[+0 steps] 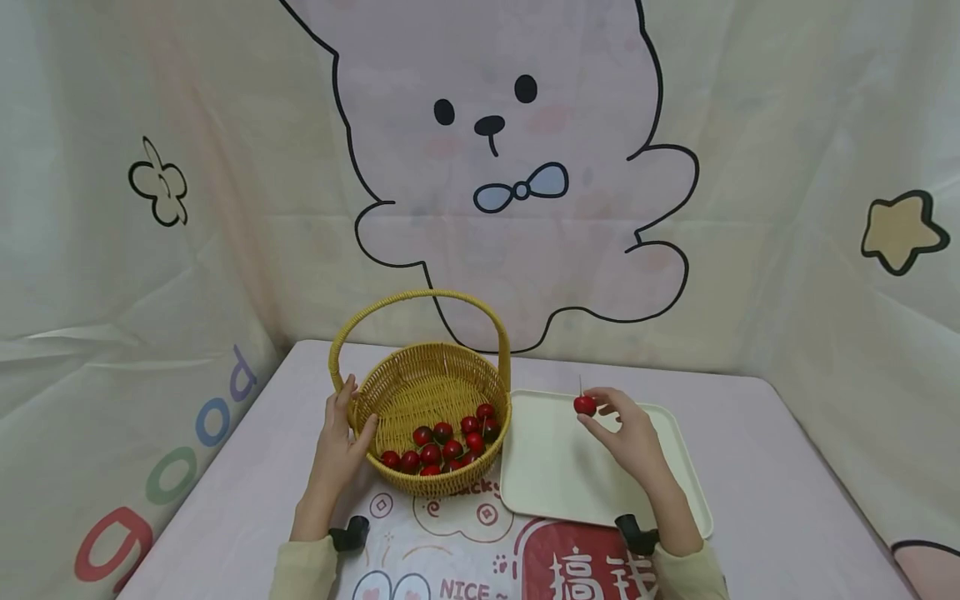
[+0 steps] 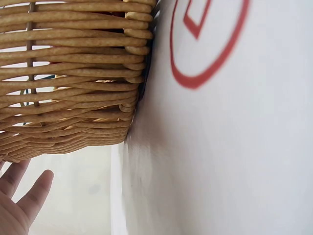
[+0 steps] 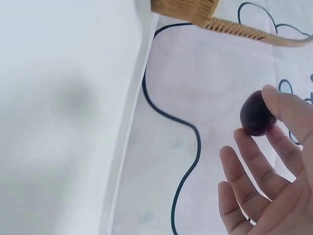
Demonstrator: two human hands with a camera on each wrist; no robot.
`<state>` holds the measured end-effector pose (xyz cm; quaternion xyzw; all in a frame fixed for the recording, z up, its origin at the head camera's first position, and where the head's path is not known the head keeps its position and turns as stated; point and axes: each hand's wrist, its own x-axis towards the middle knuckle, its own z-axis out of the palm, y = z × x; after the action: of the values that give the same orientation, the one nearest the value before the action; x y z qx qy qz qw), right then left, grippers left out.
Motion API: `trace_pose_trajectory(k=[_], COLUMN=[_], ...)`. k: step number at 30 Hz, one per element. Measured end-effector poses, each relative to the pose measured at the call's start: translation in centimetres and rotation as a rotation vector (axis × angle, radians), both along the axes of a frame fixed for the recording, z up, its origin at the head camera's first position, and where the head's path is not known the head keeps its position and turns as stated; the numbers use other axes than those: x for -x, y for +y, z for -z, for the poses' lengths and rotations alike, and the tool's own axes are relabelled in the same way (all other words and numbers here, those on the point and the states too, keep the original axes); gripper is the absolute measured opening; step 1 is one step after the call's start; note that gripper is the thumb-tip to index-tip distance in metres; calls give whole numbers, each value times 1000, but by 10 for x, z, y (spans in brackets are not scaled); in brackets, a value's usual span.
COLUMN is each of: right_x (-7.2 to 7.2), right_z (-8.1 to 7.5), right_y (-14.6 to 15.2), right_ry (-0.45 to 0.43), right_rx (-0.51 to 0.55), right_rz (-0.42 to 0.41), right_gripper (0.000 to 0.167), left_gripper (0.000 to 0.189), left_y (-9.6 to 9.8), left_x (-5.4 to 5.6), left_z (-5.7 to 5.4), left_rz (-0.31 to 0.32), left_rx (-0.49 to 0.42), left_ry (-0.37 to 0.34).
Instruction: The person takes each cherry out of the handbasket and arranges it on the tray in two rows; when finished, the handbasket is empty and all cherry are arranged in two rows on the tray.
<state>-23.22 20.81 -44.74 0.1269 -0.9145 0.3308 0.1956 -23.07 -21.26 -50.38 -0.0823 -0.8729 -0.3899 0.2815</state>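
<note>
A yellow wicker basket [image 1: 427, 367] with a tall hooped handle holds several dark red cherries [image 1: 452, 450], gathered toward its front and right side. My left hand [image 1: 337, 442] holds the basket's left side, thumb over the rim and fingers along the outside near the handle's base. In the left wrist view, two fingers [image 2: 36, 196] show by the woven wall. Between thumb and fingertips, my right hand [image 1: 630, 437] pinches a single red cherry [image 1: 585, 406], its stem pointing up. This cherry is above the far part of a cream tray [image 1: 555, 475].
The tray stands directly right of the basket, its left edge close to the basket wall. Beneath lies a pale table cover [image 1: 750, 467] with printed drawings and a red patch [image 1: 540, 558] in front. Printed cloth walls [image 1: 825, 317] enclose the back and sides.
</note>
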Motion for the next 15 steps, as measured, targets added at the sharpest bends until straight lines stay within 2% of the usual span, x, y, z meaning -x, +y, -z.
trace_pose_trajectory(k=[9,15], right_x=[4,5], right_z=[14,16], right_y=[32,53], right_ry=[-25,-91], right_rx=[-23,-22], right_rz=[44,82], right_gripper=[37,39], left_gripper=[79,79], left_y=[0,0], left_x=[0,0], left_z=[0,2], left_rz=[-2,-6], left_rx=[6,8], left_ry=[-9,-2])
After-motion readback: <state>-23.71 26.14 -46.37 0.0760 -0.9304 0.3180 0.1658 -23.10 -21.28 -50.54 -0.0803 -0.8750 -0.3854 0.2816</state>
